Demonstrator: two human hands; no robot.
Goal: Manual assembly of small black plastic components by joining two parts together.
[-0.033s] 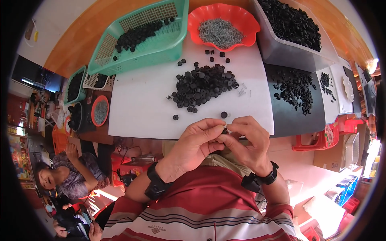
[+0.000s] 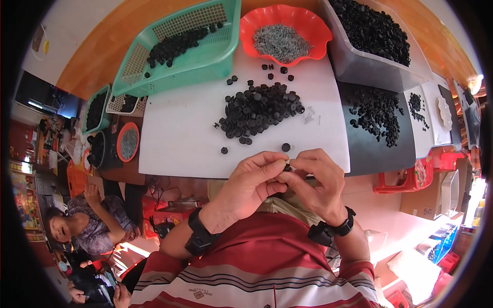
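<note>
Just past the table's near edge, my left hand (image 2: 252,179) and my right hand (image 2: 318,180) meet, both closed on one small black plastic part (image 2: 287,168). Fingers and thumbs cover most of it. On the white sheet (image 2: 177,138) ahead lies a heap of round black plastic caps (image 2: 259,110), with a few strays around it. One black cap (image 2: 285,147) sits right beyond my fingertips. Several thin metal pins (image 2: 309,117) lie to the right of the heap.
A green basket (image 2: 177,77) with black parts, a red bowl (image 2: 321,38) of metal pins and a clear bin (image 2: 380,74) of black parts line the back. More small black parts (image 2: 377,118) cover a dark mat at right. Another person (image 2: 97,220) sits at left.
</note>
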